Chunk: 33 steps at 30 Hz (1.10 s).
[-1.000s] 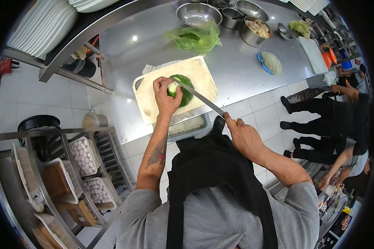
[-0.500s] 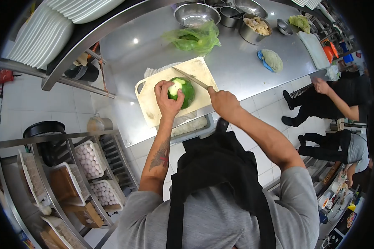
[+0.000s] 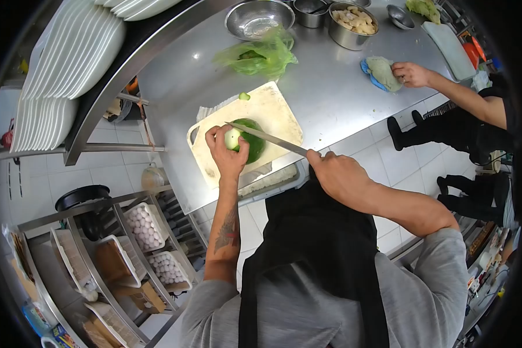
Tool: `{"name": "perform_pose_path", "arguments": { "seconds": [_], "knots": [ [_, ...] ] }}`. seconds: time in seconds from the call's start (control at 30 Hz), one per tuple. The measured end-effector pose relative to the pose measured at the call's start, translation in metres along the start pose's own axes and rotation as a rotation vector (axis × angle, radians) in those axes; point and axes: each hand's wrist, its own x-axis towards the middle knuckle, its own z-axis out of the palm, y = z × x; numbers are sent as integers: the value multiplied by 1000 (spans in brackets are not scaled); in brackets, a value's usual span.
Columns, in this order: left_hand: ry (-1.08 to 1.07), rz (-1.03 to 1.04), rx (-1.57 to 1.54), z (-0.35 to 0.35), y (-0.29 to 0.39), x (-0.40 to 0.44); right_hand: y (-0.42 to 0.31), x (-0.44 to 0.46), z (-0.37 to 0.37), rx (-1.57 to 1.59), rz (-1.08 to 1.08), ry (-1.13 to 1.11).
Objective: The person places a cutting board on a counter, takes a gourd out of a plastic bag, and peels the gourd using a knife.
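Note:
A round green fruit or vegetable [image 3: 254, 141] with a pale cut patch rests on the cream cutting board [image 3: 278, 113]. My left hand [image 3: 227, 155] grips its left side, fingers curled round the pale part. In my right hand [image 3: 341, 178] is the handle of a long knife [image 3: 272, 139], whose blade lies across the top of the green piece, its tip near my left fingers. A small green cut piece [image 3: 244, 96] lies near the board's far edge. Folded cloth [image 3: 213, 109] shows under the board.
Beyond the board sit a green plastic bag [image 3: 261, 55], a steel bowl [image 3: 260, 20] and a pot of pale chunks [image 3: 351, 29]. At right, a co-worker's hand [image 3: 410, 74] touches a greenish cloth [image 3: 382, 71]. Stacked plates [image 3: 78, 52] stand upper left; egg trays [image 3: 146, 226] lower left.
A small cut piece now lies on the board. The knife has come back over the green piece. A co-worker's hand has reached the cloth. The view has shifted.

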Motion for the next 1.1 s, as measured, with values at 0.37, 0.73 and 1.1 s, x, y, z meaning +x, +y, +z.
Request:
{"name": "perform_pose_path", "arguments": {
  "seconds": [0.37, 0.73, 1.1],
  "knots": [
    [35, 23, 15, 3, 1, 2, 7, 74, 42, 155, -77, 64],
    [52, 40, 64, 6, 10, 7, -11, 177, 40, 200, 31, -92],
    [-3, 4, 59, 3, 7, -1, 6, 85, 8, 100, 38, -210]
  ]
}}
